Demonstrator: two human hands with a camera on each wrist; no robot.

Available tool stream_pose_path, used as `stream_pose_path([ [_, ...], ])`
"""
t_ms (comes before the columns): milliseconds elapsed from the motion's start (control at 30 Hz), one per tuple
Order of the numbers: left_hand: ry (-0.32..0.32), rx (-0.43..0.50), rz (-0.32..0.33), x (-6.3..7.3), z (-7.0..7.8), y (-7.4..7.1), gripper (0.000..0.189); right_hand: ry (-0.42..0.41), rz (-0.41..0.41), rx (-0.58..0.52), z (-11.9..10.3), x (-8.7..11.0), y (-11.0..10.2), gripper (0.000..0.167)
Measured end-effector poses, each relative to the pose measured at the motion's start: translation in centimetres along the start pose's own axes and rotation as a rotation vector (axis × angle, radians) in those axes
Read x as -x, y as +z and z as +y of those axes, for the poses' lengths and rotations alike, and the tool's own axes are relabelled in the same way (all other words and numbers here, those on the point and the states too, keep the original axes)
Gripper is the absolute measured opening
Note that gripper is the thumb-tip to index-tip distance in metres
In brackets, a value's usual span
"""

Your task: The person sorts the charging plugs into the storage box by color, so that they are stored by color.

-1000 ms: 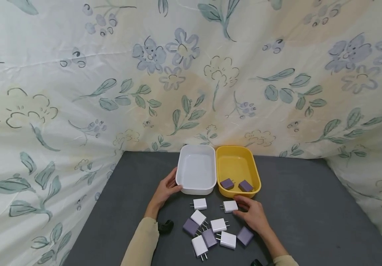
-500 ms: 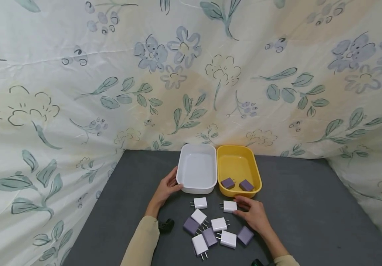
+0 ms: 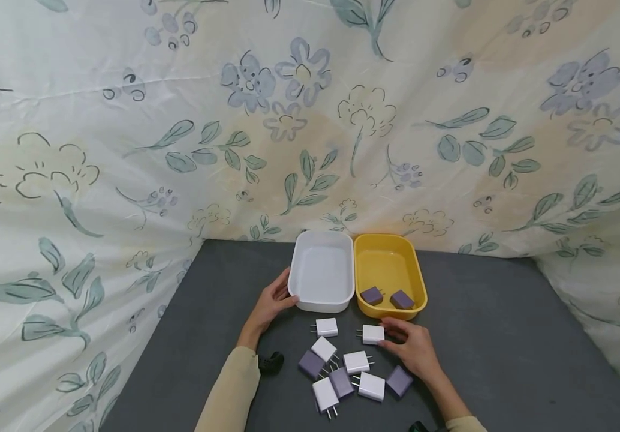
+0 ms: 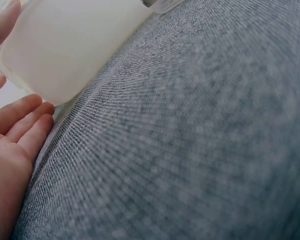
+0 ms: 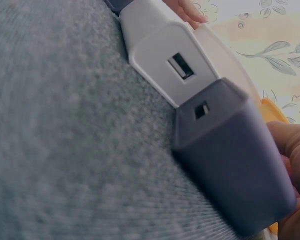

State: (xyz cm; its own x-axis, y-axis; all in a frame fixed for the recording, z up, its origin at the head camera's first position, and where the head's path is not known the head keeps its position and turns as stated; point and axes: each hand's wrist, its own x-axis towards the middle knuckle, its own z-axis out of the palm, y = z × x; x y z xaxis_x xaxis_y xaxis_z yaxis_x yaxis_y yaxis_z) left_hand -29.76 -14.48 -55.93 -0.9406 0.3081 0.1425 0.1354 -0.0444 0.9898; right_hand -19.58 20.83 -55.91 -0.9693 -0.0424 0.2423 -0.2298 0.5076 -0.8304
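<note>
My left hand (image 3: 268, 309) rests at the left side of a white plastic bin (image 3: 321, 305), its thumb at the front corner. In the left wrist view, its extended fingers (image 4: 32, 122) lie against the bin's wall. With thumb and forefinger, my right hand (image 3: 415, 348) pinches the right end of a white USB wall charger (image 3: 373, 335), whose prongs point left. That charger lies just in front of a yellow bin (image 3: 391, 313). Inside the yellow bin are two purple chargers, one at the left (image 3: 372, 296) and one at the right (image 3: 402, 299).
More white chargers (image 3: 371, 387) and purple chargers (image 3: 399, 381) lie scattered on the dark grey cloth (image 3: 504, 336) between my forearms. One purple charger (image 5: 235, 160) looms close in the right wrist view. A floral curtain (image 3: 310, 120) hangs behind the bins.
The head view has shifted slightly. Both hands, the bins and the chargers keep their places relative to each other.
</note>
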Motion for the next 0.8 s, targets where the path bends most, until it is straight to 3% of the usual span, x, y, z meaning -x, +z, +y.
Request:
stream_pose_path([
  [167, -0.015, 0.003, -0.007, 0.0, 0.5, 0.0, 0.084, -0.007, 0.012, -0.008, -0.3, 0.0, 0.0, 0.046],
  [267, -0.007, -0.011, -0.001, -0.1, -0.2, -0.1, 0.084, -0.009, 0.017, -0.023, -0.6, -0.1, 0.0, 0.045],
  [800, 0.001, 0.0, 0.004, -0.1, -0.1, 0.0, 0.082, -0.064, 0.054, -0.078, -2.3, -0.6, 0.6, 0.044],
])
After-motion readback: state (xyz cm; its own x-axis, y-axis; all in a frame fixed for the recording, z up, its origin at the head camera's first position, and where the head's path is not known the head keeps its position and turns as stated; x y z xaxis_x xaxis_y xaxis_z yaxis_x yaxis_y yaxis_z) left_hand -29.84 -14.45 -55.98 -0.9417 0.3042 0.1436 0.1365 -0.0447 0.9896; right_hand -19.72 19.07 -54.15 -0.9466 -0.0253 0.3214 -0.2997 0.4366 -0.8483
